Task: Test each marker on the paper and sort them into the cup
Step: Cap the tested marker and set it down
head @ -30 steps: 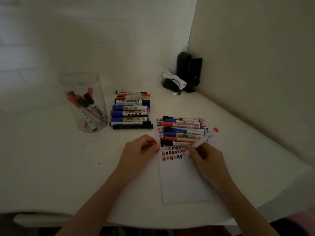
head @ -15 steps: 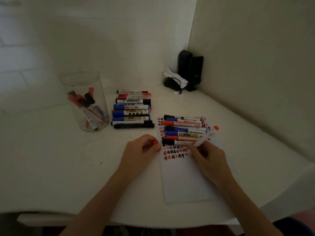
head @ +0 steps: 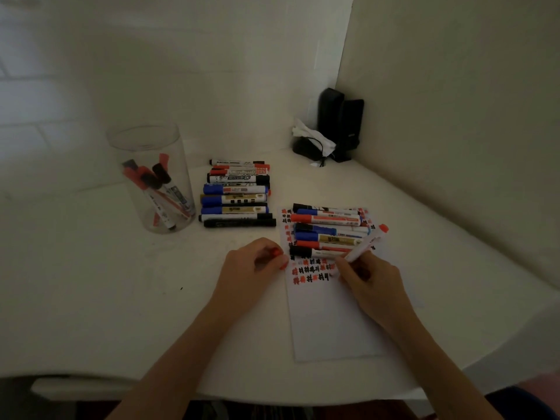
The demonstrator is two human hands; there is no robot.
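Observation:
A white sheet of paper (head: 330,322) lies on the table, its upper part covered in red and black test marks. My right hand (head: 368,281) grips a red marker (head: 368,243) with its tip down on the paper by the marks, its red end pointing up and right. My left hand (head: 251,268) rests left of the paper and pinches the marker's red cap (head: 275,253). Several markers (head: 328,231) lie stacked on the paper's top end. A second row of markers (head: 238,195) lies further left. The clear cup (head: 151,177) at the left holds several markers.
A black speaker-like device (head: 339,128) with a white crumpled wrapper (head: 312,137) and a cable stands in the back corner. Walls close the table off at the back and right. The table's curved front edge (head: 303,395) runs just below the paper.
My right hand has shifted slightly with the red marker along the lowest row of marks. My left hand has stayed put with the cap.

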